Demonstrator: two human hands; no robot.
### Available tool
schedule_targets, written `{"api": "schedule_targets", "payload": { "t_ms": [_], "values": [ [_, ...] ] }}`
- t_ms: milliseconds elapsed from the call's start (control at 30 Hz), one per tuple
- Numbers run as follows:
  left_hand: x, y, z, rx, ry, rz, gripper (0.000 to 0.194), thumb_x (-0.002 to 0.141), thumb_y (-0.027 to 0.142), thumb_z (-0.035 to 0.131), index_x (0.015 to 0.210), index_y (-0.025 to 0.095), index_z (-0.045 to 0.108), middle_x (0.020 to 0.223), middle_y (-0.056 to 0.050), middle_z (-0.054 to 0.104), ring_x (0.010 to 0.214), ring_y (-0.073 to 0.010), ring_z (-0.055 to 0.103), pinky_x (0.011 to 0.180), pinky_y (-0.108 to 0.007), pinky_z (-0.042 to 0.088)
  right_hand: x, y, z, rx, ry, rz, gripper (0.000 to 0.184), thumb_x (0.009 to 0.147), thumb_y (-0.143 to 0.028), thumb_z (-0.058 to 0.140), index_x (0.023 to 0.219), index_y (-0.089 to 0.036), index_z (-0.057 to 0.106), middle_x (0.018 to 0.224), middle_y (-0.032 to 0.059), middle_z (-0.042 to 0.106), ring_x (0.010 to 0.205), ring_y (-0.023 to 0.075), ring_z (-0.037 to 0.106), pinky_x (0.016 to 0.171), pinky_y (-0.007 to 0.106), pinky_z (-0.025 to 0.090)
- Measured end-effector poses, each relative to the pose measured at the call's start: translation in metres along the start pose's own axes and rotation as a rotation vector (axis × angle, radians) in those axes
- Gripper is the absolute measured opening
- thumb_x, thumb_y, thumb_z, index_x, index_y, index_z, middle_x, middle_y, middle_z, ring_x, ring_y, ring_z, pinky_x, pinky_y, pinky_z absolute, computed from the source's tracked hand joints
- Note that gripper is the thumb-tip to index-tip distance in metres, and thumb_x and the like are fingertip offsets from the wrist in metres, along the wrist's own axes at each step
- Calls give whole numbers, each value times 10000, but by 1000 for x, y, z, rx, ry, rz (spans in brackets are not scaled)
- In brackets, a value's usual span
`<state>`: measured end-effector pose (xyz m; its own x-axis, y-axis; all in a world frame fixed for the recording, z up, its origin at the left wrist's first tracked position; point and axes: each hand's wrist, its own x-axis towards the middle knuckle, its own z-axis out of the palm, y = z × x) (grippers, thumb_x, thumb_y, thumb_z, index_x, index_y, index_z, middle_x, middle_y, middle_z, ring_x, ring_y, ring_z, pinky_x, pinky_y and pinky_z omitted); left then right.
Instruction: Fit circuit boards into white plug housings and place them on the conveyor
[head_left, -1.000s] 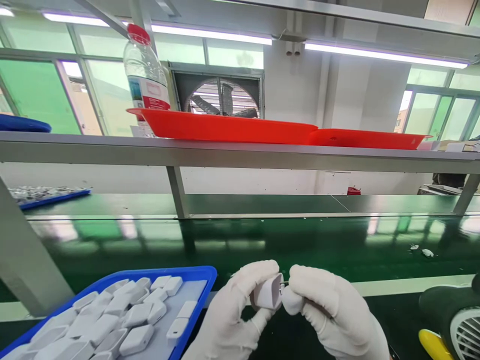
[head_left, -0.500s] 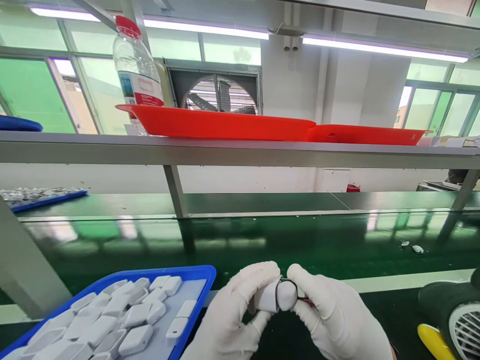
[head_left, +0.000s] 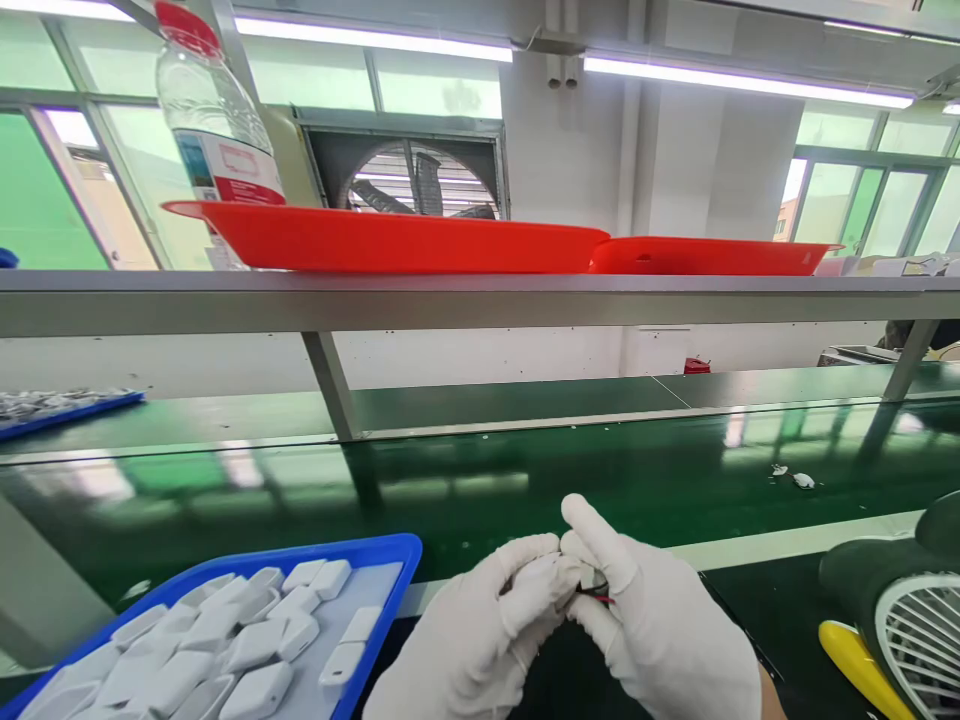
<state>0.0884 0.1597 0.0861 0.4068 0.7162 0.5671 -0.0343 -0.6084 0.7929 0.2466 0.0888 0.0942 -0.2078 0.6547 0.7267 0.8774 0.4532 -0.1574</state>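
Both my hands wear white gloves and meet low in the middle of the view. My left hand (head_left: pixel 469 640) is closed round a small white plastic housing (head_left: pixel 541 572), mostly hidden by the fingers. My right hand (head_left: pixel 660 630) pinches at the same housing from the right, its forefinger raised; a thin red and black wire (head_left: pixel 596 594) shows between the fingers. A blue tray (head_left: pixel 390 560) with several white housings lies just left of my left hand.
A green conveyor belt (head_left: pixel 525 470) runs across behind my hands, with small white scraps (head_left: pixel 802 480) on it at right. A metal shelf (head_left: pixel 480 295) above carries two orange trays (head_left: pixel 390 240) and a water bottle (head_left: pixel 206 130). A small fan (head_left: pixel 915 630) stands at lower right.
The housing was held open to view between both hands; now my fingers have closed over it and the right forefinger has lifted. The view has shifted slightly to the right.
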Motion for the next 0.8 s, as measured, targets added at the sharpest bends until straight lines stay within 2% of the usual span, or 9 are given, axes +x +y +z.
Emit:
{"api": "schedule_targets", "payload": {
  "t_ms": [100, 167, 233, 267, 367, 433, 567, 700, 800],
  "values": [
    [-6, -7, 0, 18, 24, 170, 386, 715, 103, 696, 1017, 343, 686, 1031, 4, 723, 942, -188, 685, 818, -274, 572, -5, 1, -14, 124, 70, 83, 803, 820, -377, 647, 1472, -272, 190, 1346, 148, 513, 1055, 295, 621, 700, 349, 604],
    [-12, -13, 2, -11, 149, 124, 386, 728, 113, 703, 1045, 328, 655, 1048, 3, 710, 958, -177, 677, 843, -273, 562, -5, 3, -23, 204, 212, 92, 678, 808, -382, 670, 1394, -264, 351, 1343, 130, 516, 1158, 304, 556, 835, 388, 574],
    [-15, -16, 6, -132, 220, -5, 312, 745, 180, 715, 1032, 274, 634, 1017, -23, 707, 932, -195, 684, 808, -293, 577, -2, 6, -26, 292, 320, 35, 404, 863, -246, 600, 1251, -279, 492, 1136, 86, 645, 1046, 255, 617, 865, 395, 550],
    [-16, -17, 8, -212, 233, -61, 288, 750, 221, 719, 1020, 252, 622, 1009, -38, 703, 924, -212, 685, 789, -314, 583, 0, 6, -25, 336, 304, 5, 343, 863, -187, 584, 1188, -284, 531, 1052, 62, 671, 989, 232, 637, 860, 383, 547],
    [-14, -15, 11, -393, 219, -161, 299, 753, 312, 727, 1005, 232, 588, 997, -59, 685, 768, -194, 682, 647, -309, 581, 11, 4, -12, 440, 85, -38, 466, 785, -152, 677, 1205, -277, 519, 1136, 58, 639, 1066, 226, 606, 902, 350, 530],
    [-13, -13, 11, -462, 201, -191, 304, 754, 358, 725, 992, 244, 575, 948, -38, 676, 604, -131, 628, 521, -253, 530, 17, 1, 2, 492, 76, -80, 574, 768, -135, 701, 1265, -282, 455, 1210, 68, 598, 1119, 220, 578, 944, 343, 507],
    [-13, -16, 10, -473, 170, -191, 307, 739, 395, 731, 961, 257, 571, 801, -3, 650, 487, -94, 544, 413, -203, 424, 21, 1, 18, 505, 173, -113, 537, 823, -135, 660, 1281, -280, 420, 1148, 65, 615, 1035, 188, 611, 919, 317, 512],
    [-14, -19, 7, -499, 85, -133, 307, 731, 386, 743, 965, 275, 578, 620, 42, 570, 396, -63, 442, 384, -184, 376, 19, 1, 14, 450, 169, -197, 503, 846, -144, 630, 1296, -251, 431, 1081, 76, 644, 1017, 204, 613, 894, 323, 518],
    [-13, -16, 8, -566, 6, -66, 331, 717, 436, 748, 956, 278, 584, 642, 31, 583, 394, -54, 433, 388, -178, 378, 18, -3, 10, 397, 188, -227, 481, 850, -131, 600, 1289, -246, 439, 1010, 79, 664, 878, 208, 639, 774, 336, 549]
  ]
}}
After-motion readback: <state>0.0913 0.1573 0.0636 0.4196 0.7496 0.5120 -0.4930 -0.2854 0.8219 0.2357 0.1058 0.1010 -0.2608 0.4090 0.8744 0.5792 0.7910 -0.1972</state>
